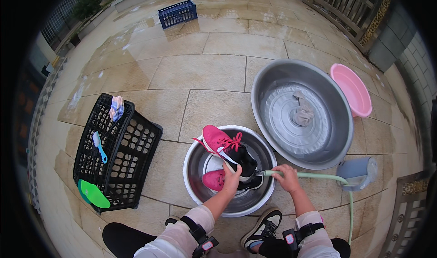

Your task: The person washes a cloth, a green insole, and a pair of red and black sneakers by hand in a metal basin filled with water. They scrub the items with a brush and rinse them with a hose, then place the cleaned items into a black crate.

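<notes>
My left hand (233,179) grips a pink and black sneaker (223,144) by its sole, tilted above a steel basin (229,213). A second pink and black sneaker (213,180) lies inside the basin, partly covered by the first. My right hand (286,176) pinches a pale green hose (317,175) near its end, and water runs from it at the heel of the held sneaker. Just behind the small basin stands a large grey metal basin (302,160) with a wet greyish cloth (303,114) on its bottom.
An overturned black plastic crate (116,155) at left carries a blue brush (99,147), a folded cloth (116,108) and a green brush (94,194). A pink basin (351,89) and a grey-blue bucket (356,172) are at right. A blue crate (177,14) stands farther off on wet paving.
</notes>
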